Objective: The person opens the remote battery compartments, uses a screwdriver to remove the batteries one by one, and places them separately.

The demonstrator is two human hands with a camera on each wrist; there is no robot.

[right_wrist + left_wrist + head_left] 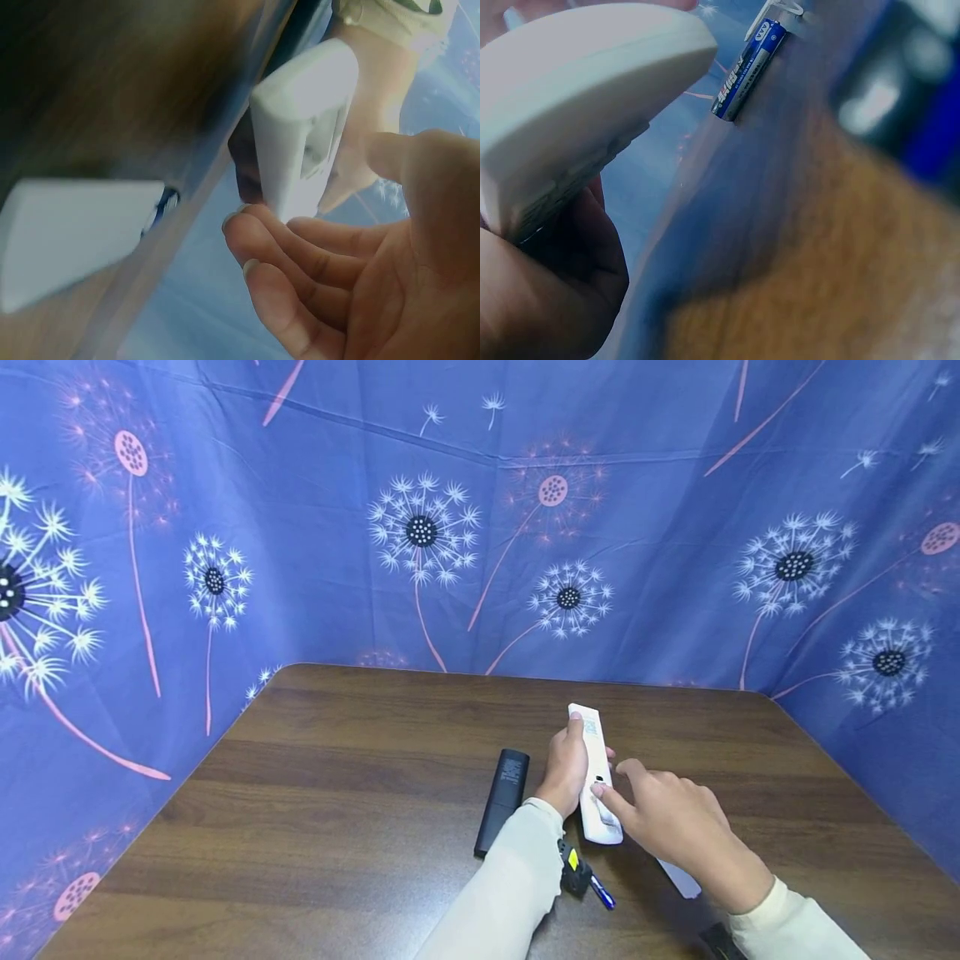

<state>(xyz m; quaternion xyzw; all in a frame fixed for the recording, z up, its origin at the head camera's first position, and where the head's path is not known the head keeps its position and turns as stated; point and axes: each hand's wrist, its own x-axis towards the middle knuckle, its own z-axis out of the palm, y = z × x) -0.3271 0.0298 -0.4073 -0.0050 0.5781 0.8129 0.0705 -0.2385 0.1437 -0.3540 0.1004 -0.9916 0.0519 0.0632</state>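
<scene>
White remote (595, 756): Was held above the table (360, 760), buttons down and back up, well short of the far edge.
Recess (322, 142): Gaped in the back, at the lower end of the white remote.
Left hand (566, 768): Gripped the white remote, thumb along the back, fingers wrapped round to the other side.
Right hand (675, 818): Hung relaxed and wide beside the recess, thumb tip nearest; touching or just apart, could not tell.
Black remote (504, 802): Lay flat, label up, lower end just beside the left sleeve (491, 885).
White piece (680, 878): Poked out below the right hand, partly hidden.
Battery (750, 71): Showed blue, printed AAA, apart from the white remote.
Room to left: Stretched wide from the black remote to the slanting edge.
Room to right: Ran narrower, from the right hand to the opposite edge.
Far edge: Met blue flowered cloth (315, 568).
</scene>
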